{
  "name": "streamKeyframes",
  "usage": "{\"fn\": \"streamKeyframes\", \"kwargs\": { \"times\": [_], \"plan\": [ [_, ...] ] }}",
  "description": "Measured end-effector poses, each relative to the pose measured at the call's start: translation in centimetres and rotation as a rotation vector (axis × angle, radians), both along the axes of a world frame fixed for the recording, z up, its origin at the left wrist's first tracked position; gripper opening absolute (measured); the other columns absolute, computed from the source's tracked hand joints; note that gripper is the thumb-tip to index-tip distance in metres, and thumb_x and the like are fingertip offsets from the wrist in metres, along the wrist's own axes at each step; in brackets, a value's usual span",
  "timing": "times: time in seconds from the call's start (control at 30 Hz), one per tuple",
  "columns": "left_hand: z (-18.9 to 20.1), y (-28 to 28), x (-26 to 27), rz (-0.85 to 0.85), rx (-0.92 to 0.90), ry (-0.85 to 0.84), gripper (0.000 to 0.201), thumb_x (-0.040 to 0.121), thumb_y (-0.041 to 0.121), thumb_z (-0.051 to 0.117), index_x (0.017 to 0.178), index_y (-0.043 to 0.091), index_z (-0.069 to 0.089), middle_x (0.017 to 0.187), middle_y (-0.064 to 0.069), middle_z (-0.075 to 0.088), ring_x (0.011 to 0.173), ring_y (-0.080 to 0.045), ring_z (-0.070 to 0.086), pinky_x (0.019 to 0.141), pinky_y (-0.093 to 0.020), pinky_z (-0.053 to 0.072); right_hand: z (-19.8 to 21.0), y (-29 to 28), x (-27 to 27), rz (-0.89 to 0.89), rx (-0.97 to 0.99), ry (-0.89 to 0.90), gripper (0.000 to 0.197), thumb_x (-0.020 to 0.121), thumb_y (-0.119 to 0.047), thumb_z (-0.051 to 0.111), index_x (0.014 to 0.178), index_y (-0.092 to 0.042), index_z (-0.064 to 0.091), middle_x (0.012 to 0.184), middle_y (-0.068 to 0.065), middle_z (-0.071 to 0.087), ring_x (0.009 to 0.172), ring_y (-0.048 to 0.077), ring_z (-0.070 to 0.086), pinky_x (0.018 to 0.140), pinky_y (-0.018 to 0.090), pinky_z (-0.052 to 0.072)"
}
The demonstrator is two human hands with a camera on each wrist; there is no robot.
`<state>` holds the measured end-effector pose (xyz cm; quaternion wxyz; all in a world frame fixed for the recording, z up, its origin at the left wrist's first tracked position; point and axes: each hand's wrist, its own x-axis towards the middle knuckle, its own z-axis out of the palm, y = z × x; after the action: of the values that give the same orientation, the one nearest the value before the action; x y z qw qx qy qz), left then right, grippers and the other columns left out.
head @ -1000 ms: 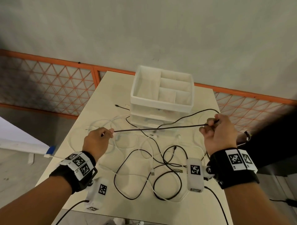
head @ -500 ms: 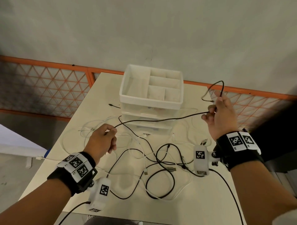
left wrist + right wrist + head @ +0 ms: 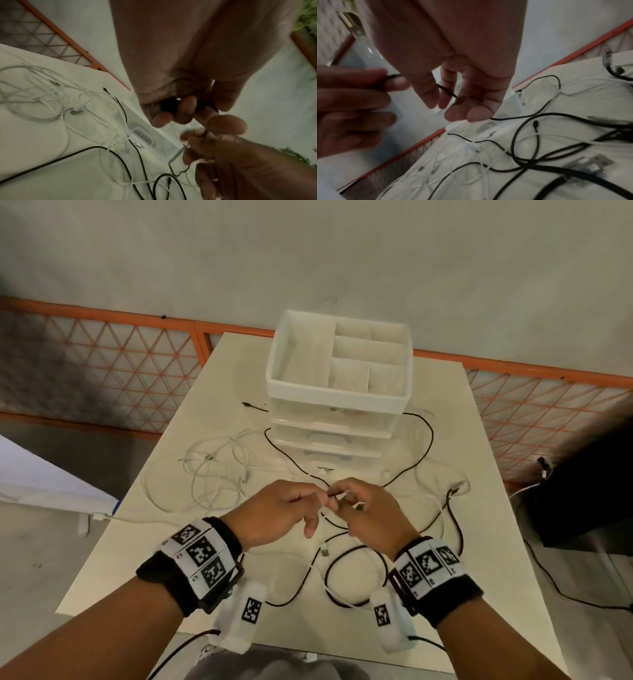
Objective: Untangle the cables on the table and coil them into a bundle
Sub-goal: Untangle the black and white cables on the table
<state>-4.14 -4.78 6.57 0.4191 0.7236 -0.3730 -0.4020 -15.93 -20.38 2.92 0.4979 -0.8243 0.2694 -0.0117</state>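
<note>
On the table, before the white drawer organizer, lie tangled cables; above them your left hand and right hand meet, both pinching one thin black cable.

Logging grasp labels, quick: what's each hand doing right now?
Left hand: pinching the thin black cable.
Right hand: pinching the same cable.

Left hand and right hand pinch a thin black cable (blurred) above the table.
</note>
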Motion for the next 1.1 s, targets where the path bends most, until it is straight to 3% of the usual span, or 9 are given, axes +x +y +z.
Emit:
{"fn": "streamKeyframes", "kwargs": {
  "times": [0.07, 0.17, 0.23, 0.3, 0.43, 0.63, 0.87, 1.0, 1.1],
  "plan": [
    [0.2, 0.7, 0.2, -0.036, 0.040, -0.008, 0.029, 0.103, 0.026, 0.046, 0.105, 0.022, 0.075, 0.058, 0.007, 0.064, 0.083, 0.003, 0.064, 0.077, -0.007, 0.039, -0.6, -1.3, -0.1, -0.034, -0.081, 0.145, 0.010, 0.091, -0.033, 0.067, 0.093, -0.025, 0.074, 0.076, -0.005, 0.071, 0.066, 0.012, 0.065, 0.073, 0.032, 0.055],
    [-0.4, 2.0, 1.2, -0.037, 0.108, -0.106, 0.026, 0.102, 0.024, 0.047, 0.096, 0.026, 0.072, 0.065, 0.006, 0.070, 0.094, -0.018, 0.067, 0.091, -0.029, 0.047, -0.6, -4.2, -1.0, -0.128, -0.223, 0.279, 0.011, 0.089, -0.034, 0.069, 0.089, -0.025, 0.074, 0.088, -0.002, 0.075, 0.087, 0.021, 0.072, 0.084, 0.035, 0.056],
    [-1.3, 2.5, 1.7, 0.022, 0.192, -0.174, 0.024, 0.100, 0.021, 0.048, 0.089, 0.025, 0.068, 0.067, 0.007, 0.072, 0.071, -0.029, 0.062, 0.073, -0.038, 0.051, 0.3, -5.6, -1.6, -0.315, -0.294, 0.099, 0.004, 0.088, -0.026, 0.070, 0.087, -0.029, 0.072, 0.100, -0.005, 0.075, 0.089, 0.018, 0.069, 0.083, 0.029, 0.051],
    [-2.3, 2.7, 1.8, 0.170, 0.237, -0.169, 0.023, 0.098, 0.016, 0.048, 0.085, 0.021, 0.066, 0.069, 0.003, 0.074, 0.056, -0.020, 0.051, 0.058, -0.034, 0.046, 1.0, -5.8, -1.5, -0.413, -0.360, -0.132, 0.018, 0.089, -0.019, 0.068, 0.102, -0.031, 0.070, 0.123, -0.009, 0.069, 0.079, 0.015, 0.066, 0.077, 0.024, 0.045],
    [-3.5, 2.5, 1.6, 0.405, 0.280, -0.138, 0.022, 0.095, 0.009, 0.043, 0.086, 0.015, 0.062, 0.071, -0.003, 0.075, 0.046, -0.012, 0.043, 0.047, -0.024, 0.039, 0.6, -4.3, -0.8, -0.214, -0.217, -0.061, 0.072, 0.092, -0.019, 0.067, 0.152, -0.040, 0.033, 0.136, -0.021, 0.042, 0.076, 0.015, 0.064, 0.078, 0.022, 0.049],
    [-3.0, 2.1, 2.5, 0.533, 0.240, 0.075, 0.018, 0.096, 0.007, 0.039, 0.095, 0.009, 0.057, 0.068, -0.006, 0.063, 0.053, -0.016, 0.039, 0.047, -0.024, 0.031, -4.7, -0.6, 0.7, 0.005, -0.217, 0.109, 0.015, 0.092, -0.024, 0.064, 0.100, -0.035, 0.068, 0.106, -0.008, 0.070, 0.094, 0.013, 0.064, 0.087, 0.030, 0.050],
    [-1.6, 1.3, 2.5, 0.523, 0.152, 0.260, 0.020, 0.098, 0.008, 0.042, 0.087, 0.005, 0.060, 0.051, 0.003, 0.040, 0.045, -0.013, 0.033, 0.043, -0.023, 0.028, -7.0, 2.4, 4.3, 0.182, -0.161, 0.296, 0.043, 0.095, -0.031, 0.061, 0.136, -0.021, 0.060, 0.142, -0.004, 0.049, 0.125, 0.016, 0.054, 0.103, 0.025, 0.042],
    [-1.0, 1.3, 2.8, 0.584, 0.057, 0.326, 0.022, 0.102, 0.008, 0.039, 0.087, 0.006, 0.056, 0.074, -0.013, 0.068, 0.066, -0.024, 0.062, 0.065, -0.035, 0.051, -4.3, 2.3, 5.2, -0.012, -0.040, 0.052, 0.029, 0.093, -0.008, 0.054, 0.109, -0.019, 0.075, 0.104, 0.000, 0.073, 0.089, 0.010, 0.069, 0.089, 0.030, 0.055],
    [-0.8, 1.2, 2.9, 0.583, 0.014, 0.344, 0.021, 0.103, 0.015, 0.040, 0.091, 0.010, 0.055, 0.096, -0.011, 0.078, 0.093, -0.027, 0.070, 0.088, -0.042, 0.051, 0.1, 2.1, 5.6, -0.172, 0.227, -0.194, 0.035, 0.094, 0.003, 0.051, 0.095, -0.020, 0.077, 0.071, 0.006, 0.075, 0.064, 0.014, 0.071, 0.075, 0.034, 0.061]
  ]
}}
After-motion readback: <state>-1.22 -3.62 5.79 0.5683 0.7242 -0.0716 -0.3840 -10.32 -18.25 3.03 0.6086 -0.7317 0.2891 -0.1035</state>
